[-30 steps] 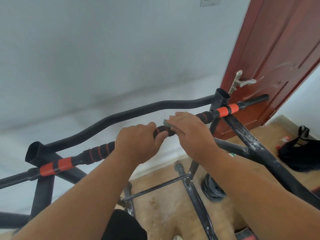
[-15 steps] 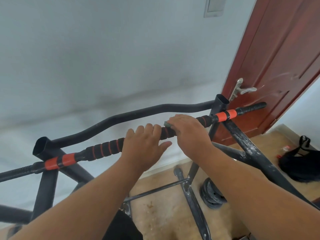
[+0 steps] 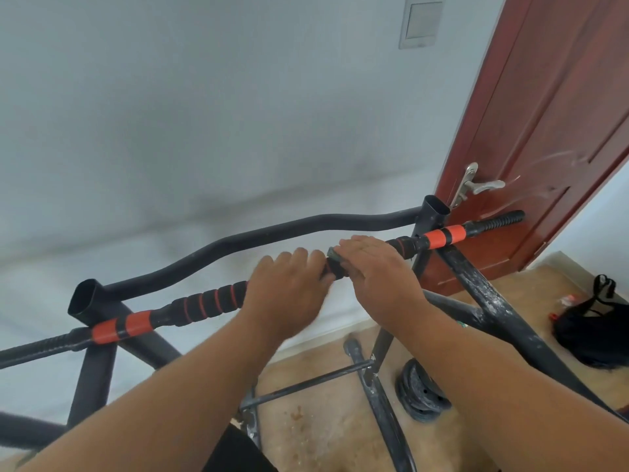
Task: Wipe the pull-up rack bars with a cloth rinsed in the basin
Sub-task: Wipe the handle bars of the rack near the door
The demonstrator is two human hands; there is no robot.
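A black pull-up rack fills the view, with a front grip bar padded in black foam and orange bands, and a curved rear bar behind it. My right hand lies over the front bar and holds a small grey-green cloth against the foam; only a corner of the cloth shows. My left hand lies on the same bar just left of the cloth, fingers straightened over the top and thumb near the foam. No basin is in view.
A red-brown door with a metal handle stands at the right. A black bag and weight plates lie on the tan floor. Paint-flecked rack legs slope down at the right. A white wall is close behind.
My left hand has gone from gripping the bar to lying on it with straightened fingers. The view has tilted up a little. My right hand stays on the cloth.
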